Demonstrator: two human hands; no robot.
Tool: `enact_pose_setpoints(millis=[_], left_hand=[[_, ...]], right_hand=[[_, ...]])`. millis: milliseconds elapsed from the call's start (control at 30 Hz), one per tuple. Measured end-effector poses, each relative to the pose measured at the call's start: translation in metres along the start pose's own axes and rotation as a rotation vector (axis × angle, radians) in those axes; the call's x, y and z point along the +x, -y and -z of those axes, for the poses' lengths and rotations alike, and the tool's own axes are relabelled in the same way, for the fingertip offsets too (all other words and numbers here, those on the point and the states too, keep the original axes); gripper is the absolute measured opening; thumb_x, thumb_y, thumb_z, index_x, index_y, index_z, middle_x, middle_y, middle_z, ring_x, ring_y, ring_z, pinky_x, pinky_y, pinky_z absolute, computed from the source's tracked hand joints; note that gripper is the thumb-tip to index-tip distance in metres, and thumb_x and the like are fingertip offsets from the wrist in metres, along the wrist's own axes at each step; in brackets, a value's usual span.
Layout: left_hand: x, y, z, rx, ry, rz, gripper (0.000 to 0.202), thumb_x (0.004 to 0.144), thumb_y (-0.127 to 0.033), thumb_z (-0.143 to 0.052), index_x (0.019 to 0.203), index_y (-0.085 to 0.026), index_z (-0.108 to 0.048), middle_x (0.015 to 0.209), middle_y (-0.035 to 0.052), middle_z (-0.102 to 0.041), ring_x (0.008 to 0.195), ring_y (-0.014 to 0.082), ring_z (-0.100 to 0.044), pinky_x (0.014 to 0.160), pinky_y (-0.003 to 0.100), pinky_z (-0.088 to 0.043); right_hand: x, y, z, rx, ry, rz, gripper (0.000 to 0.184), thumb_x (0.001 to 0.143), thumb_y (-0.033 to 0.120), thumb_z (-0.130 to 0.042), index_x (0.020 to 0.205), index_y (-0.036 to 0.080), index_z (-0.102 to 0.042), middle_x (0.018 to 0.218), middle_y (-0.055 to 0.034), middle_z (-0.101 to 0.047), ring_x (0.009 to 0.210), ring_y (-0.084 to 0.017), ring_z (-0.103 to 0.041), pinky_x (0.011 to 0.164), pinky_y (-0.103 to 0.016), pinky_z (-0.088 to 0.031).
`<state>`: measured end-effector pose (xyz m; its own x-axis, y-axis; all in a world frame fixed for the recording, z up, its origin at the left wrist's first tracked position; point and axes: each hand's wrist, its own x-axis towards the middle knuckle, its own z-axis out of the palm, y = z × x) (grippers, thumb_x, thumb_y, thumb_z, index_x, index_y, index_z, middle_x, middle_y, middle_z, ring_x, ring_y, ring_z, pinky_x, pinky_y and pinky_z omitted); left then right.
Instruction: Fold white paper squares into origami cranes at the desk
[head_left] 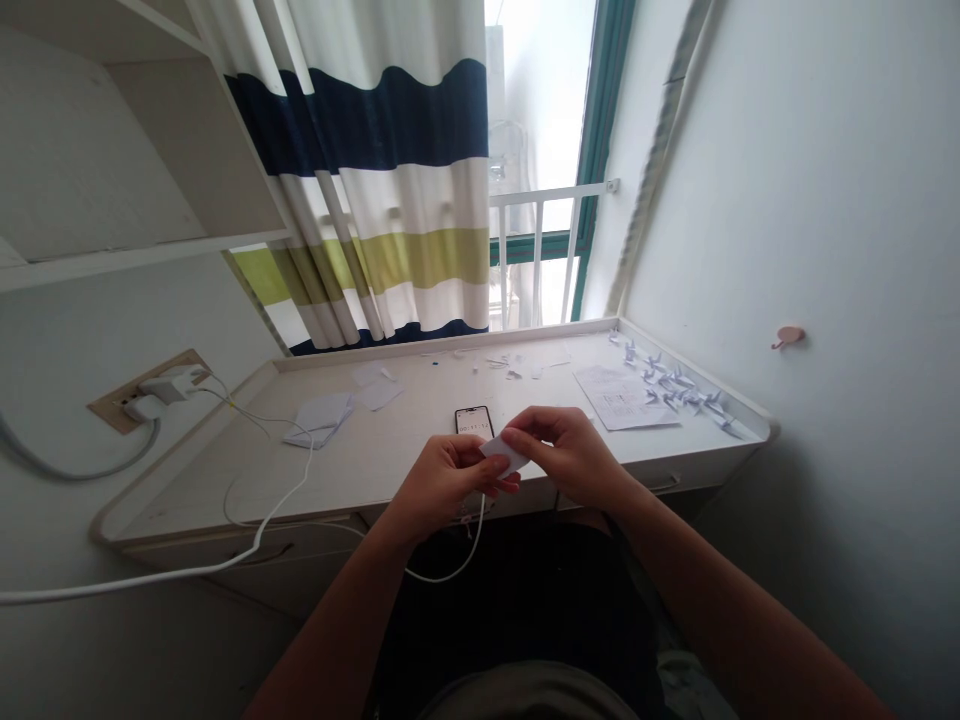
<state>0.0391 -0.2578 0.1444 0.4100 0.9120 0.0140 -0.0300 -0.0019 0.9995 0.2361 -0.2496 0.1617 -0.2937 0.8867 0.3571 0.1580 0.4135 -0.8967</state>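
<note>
A small piece of white paper [507, 456], seemingly folded, is pinched between my two hands above the desk's front edge. My left hand [448, 476] grips its lower left part, with the thumb lying on top. Fingers of my right hand [564, 448] close on its upper right side. Just behind the hands, a phone [472, 418] lies on the desk with digits lit on its screen; its lower part is hidden by my left hand.
Several folded paper shapes [679, 385] line the desk's right side beside a printed sheet [622, 398]. Paper scraps [510, 365] lie at the back. Left are stacked papers [321, 415]. A white cable [285, 505] runs from the wall socket [150, 390] across the front edge.
</note>
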Motion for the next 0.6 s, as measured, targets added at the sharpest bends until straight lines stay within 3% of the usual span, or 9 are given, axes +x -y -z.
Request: enact_pose_setpoints(millis=[167,333,533,600], left_hand=[[0.003,0.001,0.001,-0.028,-0.067,-0.016,0.037,0.078,-0.046,-0.089,0.086,-0.012,-0.076,0.082,0.0117,-0.082,0.076,0.0230,-0.079,0.065,0.028,-0.058],[0.006,-0.001,0.000,-0.053,-0.133,-0.023,0.040,0.075,-0.048,-0.090,0.082,-0.012,-0.073,0.075,0.0105,-0.080,0.071,0.0236,-0.079,0.064,0.030,-0.059],[0.001,-0.002,-0.001,0.017,-0.110,-0.044,0.037,0.078,-0.048,-0.088,0.082,-0.014,-0.075,0.077,0.0104,-0.081,0.076,0.0247,-0.080,0.066,0.029,-0.059],[-0.001,-0.002,-0.002,0.015,-0.123,-0.040,0.037,0.079,-0.049,-0.087,0.084,-0.014,-0.076,0.079,0.0105,-0.081,0.076,0.0250,-0.080,0.066,0.030,-0.060]], right_hand=[[0.008,-0.003,0.001,0.102,0.025,-0.055,0.023,0.089,0.038,-0.073,0.079,0.017,-0.073,0.071,-0.0024,-0.070,0.066,-0.015,-0.063,0.062,-0.029,-0.050],[0.018,-0.003,0.001,0.127,-0.036,-0.040,0.021,0.086,0.034,-0.071,0.073,0.018,-0.069,0.065,0.0016,-0.063,0.062,-0.013,-0.056,0.059,-0.028,-0.045],[0.025,-0.003,0.004,0.100,0.156,-0.134,0.027,0.085,0.042,-0.076,0.077,0.017,-0.074,0.066,-0.0010,-0.067,0.060,-0.013,-0.058,0.055,-0.026,-0.044],[0.025,-0.004,0.003,0.084,0.165,-0.115,0.027,0.085,0.043,-0.077,0.078,0.017,-0.075,0.067,-0.0015,-0.068,0.059,-0.012,-0.057,0.054,-0.026,-0.043]])
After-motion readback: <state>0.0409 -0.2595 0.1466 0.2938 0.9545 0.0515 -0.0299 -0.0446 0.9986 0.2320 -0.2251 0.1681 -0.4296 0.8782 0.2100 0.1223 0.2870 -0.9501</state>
